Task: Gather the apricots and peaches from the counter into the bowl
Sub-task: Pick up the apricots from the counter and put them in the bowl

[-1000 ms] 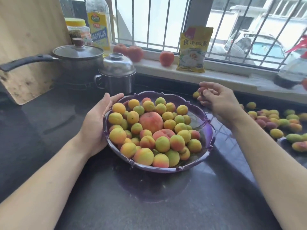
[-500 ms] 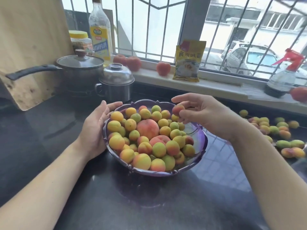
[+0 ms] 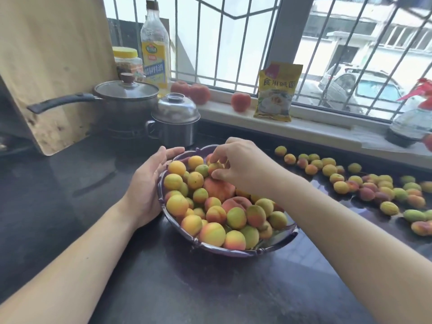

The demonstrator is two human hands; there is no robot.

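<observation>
Counter: the dark, glossy stone counter (image 3: 210, 295) carried the bowl at centre and loose fruit to the right.
Bowl: the purple scalloped glass bowl (image 3: 275, 244) was heaped with yellow, orange and green apricots around two larger pink peaches (image 3: 219, 189).
Loose fruit: a scatter of small apricots and reddish fruit on the counter (image 3: 364, 185) lay well apart from the bowl, wholly on the right side, stretching along the counter towards the right edge of the picture.
Left hand: the left hand (image 3: 147, 190) rested flat against the bowl's left rim, fingers straight and relaxed, holding nothing.
Right hand: the right hand (image 3: 240, 167) was over the far part of the heap, fingers curled downward.
Held fruit: a small orange-yellow apricot (image 3: 214, 166) sat pinched at the fingertips (image 3: 216, 176), touching the pile; whether the grip had loosened could not be told.
Governing relation: the remaining fruit lay to the right of the right hand and beyond reach of the left. Judgement: the right hand was the nearer for the next pick.
</observation>
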